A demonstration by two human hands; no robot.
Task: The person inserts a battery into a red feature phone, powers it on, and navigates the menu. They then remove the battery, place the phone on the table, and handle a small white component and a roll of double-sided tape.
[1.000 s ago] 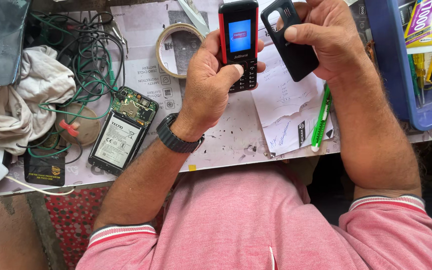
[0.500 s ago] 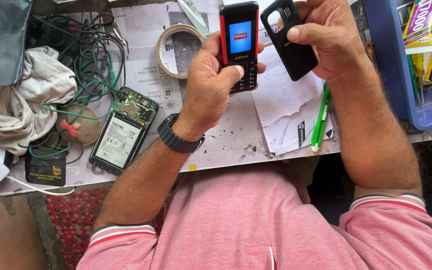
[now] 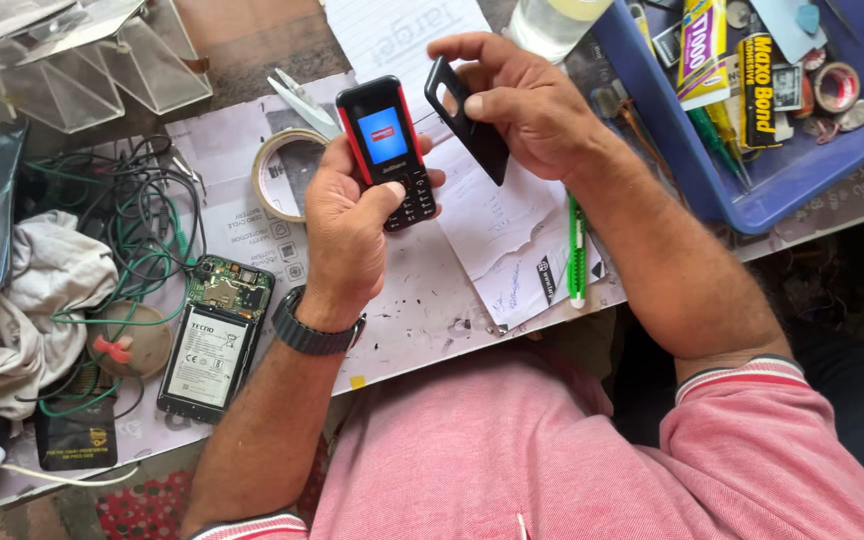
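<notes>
Two hands: both raised over the desk, both gripping.
Hidden: left palm and most left fingers, behind the phone [image 3: 388, 150]; lower half of the cover [image 3: 469, 120], under right fingers; right end of the tray [image 3: 712, 200], cut off by the frame; cup [image 3: 555, 22] top, out of view.
Hard to make out: small parts in the tray, too crowded to tell; whether the open handset's [image 3: 214, 337] screen faces down, cannot tell.
Left hand [image 3: 347, 235]: closed round the red-and-black keypad phone, thumb bent onto the keys, screen lit blue, phone tilted slightly left; dark watch [image 3: 314, 332] on the wrist.
Right hand [image 3: 527, 105]: pinching the black back cover, thumb on its face, cover tilted, just right of the phone, not touching it.
Phone place: in the air above the paper [image 3: 497, 245], between tape roll [image 3: 282, 172] and cover.
Nearby: green pen [image 3: 577, 250] on the paper under the right forearm; scissors [image 3: 302, 100] behind the tape; green wires [image 3: 132, 240] and cloth [image 3: 27, 310] far left; opened handset beside the left forearm.
</notes>
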